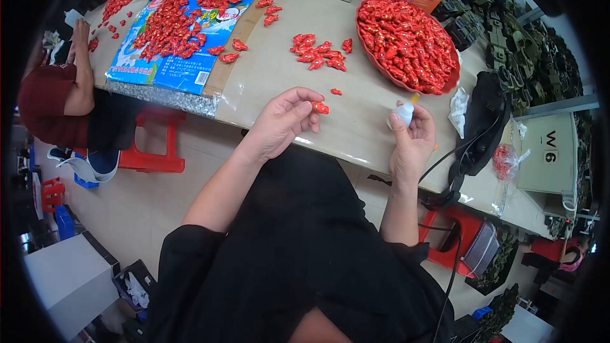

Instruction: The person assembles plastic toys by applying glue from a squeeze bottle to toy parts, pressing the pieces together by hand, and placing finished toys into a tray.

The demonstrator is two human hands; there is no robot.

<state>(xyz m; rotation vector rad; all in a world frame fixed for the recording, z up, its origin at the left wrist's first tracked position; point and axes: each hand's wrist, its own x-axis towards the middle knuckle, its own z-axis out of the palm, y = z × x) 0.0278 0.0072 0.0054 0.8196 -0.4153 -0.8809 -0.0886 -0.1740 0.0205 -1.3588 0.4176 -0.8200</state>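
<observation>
My left hand [279, 126] is raised over the table's front edge, pinching a small red figurine [321, 108] with gold details between thumb and fingers. To the right, my right hand [414, 143] is closed around a small white squeeze bottle [403, 113] whose yellow tip points up. The two hands are apart. A single small red piece [336, 91] lies on the table between them. Just beyond, a loose group of red figurines [318, 52] rests on the tabletop. Behind my right hand stands a red scalloped bowl [452, 82] heaped with similar red pieces.
A flat blue cardboard sheet [136, 73] covered with red figurines lies at the left of the table [273, 63]. Right of the bowl are a crumpled white tissue [459, 111], a black bag [486, 124] with a cable and a plastic bag [505, 162] of red pieces. Another person [57, 92] sits far left.
</observation>
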